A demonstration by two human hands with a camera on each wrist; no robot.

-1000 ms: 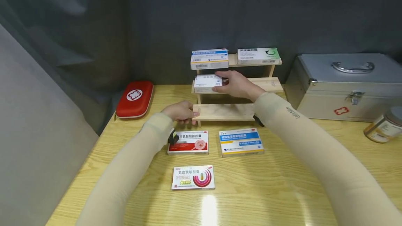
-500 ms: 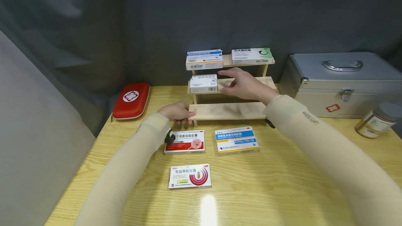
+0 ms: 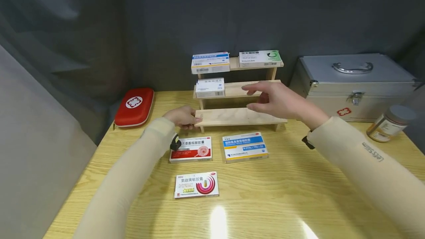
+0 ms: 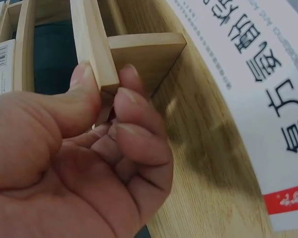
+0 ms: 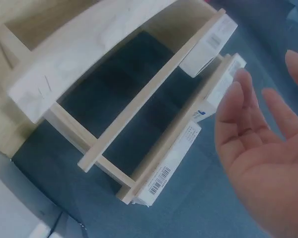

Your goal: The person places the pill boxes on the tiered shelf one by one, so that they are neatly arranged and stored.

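Six medicine boxes in sight: three on the wooden rack [image 3: 235,90], three lying on the table [image 3: 265,202] on its near side.

Left hand [image 3: 180,116]: pinching the left end of the bottom tier [image 3: 229,115]. Left wrist view shows the thumb on one face of the board, curled fingers on the other. Likely reason: steadying a light stand while boxes are handled on it.

Right hand [image 3: 277,100]: nothing held. Thumb and fingers well apart, bent a little, in front of the rack's right half. The gap looks suited to a box's width, my guess. The right wrist view agrees that the grasp has nothing in it.

Top tier [image 3: 234,63]: blue-striped box [image 3: 210,63] at left, green-and-white box [image 3: 260,58] at right, bare wood between. Middle tier [image 3: 234,90]: small white box [image 3: 210,87] at the left end, bare board to its right. Bottom tier carries no box. Stepped heights and spacing probably keep each label readable from the near side.

On the table: red-and-white box [image 3: 192,149], partly behind the dark wrist strap [image 3: 175,143]; blue-and-yellow box [image 3: 245,147] to its right; pink-ringed box [image 3: 196,185] nearest the person. All three lie flat, print turned toward the person, presumably for easy reading and reach.

At the sides: red case [image 3: 134,107] on the left; metal case [image 3: 355,84] and lidded jar [image 3: 386,124] on the right, apart from the boxes, perhaps to leave room for the arms.
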